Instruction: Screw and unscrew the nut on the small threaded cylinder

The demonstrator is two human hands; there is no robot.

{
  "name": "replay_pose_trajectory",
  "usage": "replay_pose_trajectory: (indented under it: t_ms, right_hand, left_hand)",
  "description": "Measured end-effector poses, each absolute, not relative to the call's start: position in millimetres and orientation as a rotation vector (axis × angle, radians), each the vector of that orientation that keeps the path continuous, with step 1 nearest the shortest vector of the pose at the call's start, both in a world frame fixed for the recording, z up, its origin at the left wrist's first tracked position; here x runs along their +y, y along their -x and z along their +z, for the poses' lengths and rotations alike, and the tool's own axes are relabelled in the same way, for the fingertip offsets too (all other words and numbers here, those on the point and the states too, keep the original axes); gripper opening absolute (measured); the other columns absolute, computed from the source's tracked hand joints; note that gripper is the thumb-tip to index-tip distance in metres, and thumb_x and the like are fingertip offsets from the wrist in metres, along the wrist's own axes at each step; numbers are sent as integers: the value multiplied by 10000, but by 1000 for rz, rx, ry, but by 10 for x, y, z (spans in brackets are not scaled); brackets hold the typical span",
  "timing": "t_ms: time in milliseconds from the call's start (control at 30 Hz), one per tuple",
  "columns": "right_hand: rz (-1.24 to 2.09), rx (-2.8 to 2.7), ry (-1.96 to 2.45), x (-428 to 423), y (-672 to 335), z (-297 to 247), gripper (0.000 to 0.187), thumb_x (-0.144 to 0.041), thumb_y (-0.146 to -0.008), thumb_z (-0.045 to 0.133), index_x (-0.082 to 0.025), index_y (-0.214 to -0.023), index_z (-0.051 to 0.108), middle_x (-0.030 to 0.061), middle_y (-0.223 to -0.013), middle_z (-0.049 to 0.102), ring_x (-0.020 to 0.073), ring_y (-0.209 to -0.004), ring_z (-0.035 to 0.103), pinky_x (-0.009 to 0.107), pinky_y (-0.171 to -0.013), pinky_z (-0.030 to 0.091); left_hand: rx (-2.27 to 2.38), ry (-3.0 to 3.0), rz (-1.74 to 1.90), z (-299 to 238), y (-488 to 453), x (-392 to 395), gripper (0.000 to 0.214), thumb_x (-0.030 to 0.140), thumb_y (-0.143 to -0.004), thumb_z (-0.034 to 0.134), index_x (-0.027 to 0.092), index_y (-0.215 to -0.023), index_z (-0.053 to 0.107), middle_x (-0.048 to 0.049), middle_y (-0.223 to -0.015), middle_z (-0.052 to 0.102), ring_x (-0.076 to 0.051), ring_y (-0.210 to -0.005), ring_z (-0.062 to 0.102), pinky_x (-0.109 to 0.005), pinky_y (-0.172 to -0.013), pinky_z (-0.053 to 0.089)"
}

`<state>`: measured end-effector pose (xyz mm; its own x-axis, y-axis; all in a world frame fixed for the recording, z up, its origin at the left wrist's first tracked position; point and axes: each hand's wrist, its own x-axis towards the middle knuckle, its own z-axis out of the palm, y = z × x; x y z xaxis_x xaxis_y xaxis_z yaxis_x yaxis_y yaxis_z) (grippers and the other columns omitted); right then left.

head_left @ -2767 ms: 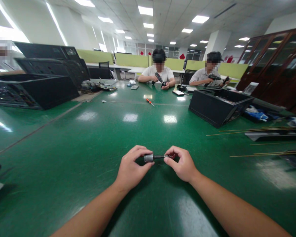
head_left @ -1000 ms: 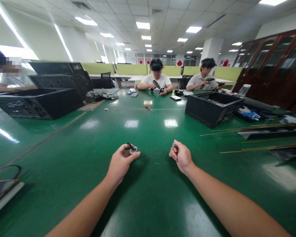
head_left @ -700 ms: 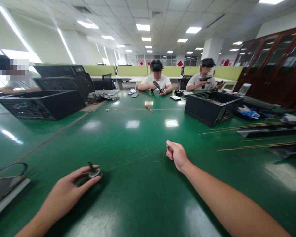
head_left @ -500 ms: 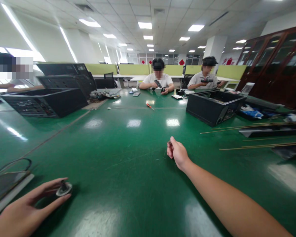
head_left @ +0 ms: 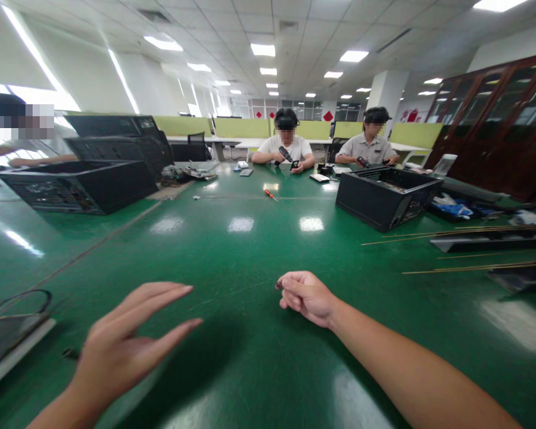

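My left hand (head_left: 129,333) is held above the green table with its thumb and fingers apart and nothing between them. Just behind its wrist, the dark post of a small round part (head_left: 70,353) shows; the rest is hidden by the hand. My right hand (head_left: 304,296) is closed, its thumb and forefinger pinched around a tiny dark piece (head_left: 279,285). Too little of that piece sticks out to tell its kind. Between the two hands lies a stretch of scratched green tabletop (head_left: 236,310).
Black computer cases stand at left (head_left: 80,185) and right (head_left: 384,196). An orange screwdriver (head_left: 270,195) lies farther back. Thin brass-coloured rods (head_left: 429,236) stretch in from the right. At near left is a flat panel (head_left: 13,345) with a cable. Two co-workers sit opposite, one holding a power drill (head_left: 286,154).
My left hand has let go of the small round part and moved right and forward, open. My right hand has come left and nearer, still pinched.
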<state>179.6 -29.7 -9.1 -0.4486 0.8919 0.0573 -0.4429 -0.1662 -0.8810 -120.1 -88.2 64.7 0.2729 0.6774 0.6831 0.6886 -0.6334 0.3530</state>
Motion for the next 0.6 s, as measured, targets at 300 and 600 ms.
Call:
replay_pose_trajectory:
  t_ms: [300,600]
  right_hand:
    - [1911,-1017,537,-311,-1797,-116,470,-524,-585,881,-124,-762,709,-49,-485,530,92,-479,475,263,-587,416]
    - [1993,-1106,530,-432,-1699,-89,483,-556,-629,846,-111,-764,716,-47,-477,514,77,-469,441,246,-571,387]
  left_hand:
    - [-1127,3093,-1655,477,-179,-463,236,233,-809,742,239,-1045,747,-75,-966,734,-224,-932,668,-362,-839,565]
    - [-1118,3007,-1648,406,28,-601,216,200,-833,711,284,-1029,743,-30,-939,735,-183,-881,685,-286,-774,577]
